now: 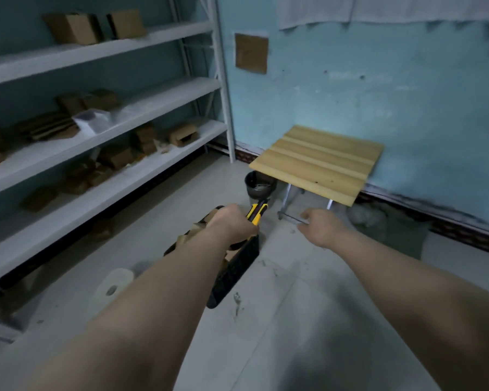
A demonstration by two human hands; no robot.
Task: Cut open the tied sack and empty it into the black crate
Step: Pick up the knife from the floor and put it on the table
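My left hand [233,224] grips a yellow and black utility knife [257,211], its tip pointing away toward a small table. Under my left forearm stands the black crate [235,270] on the floor, brown cardboard pieces showing at its far end. My right hand [321,227] hovers over the floor with loosely curled fingers and holds nothing. A grey-green sack [393,234] lies on the floor against the blue wall, to the right of my right hand. Its pale bunched end [364,215] sits under the table's corner; whether it is tied is too blurred to tell.
A small wooden folding table [318,162] stands by the wall, a black pot [259,184] beside its leg. White metal shelves [102,142] with cardboard boxes fill the left. A pale roll [112,289] lies on the floor near the shelves.
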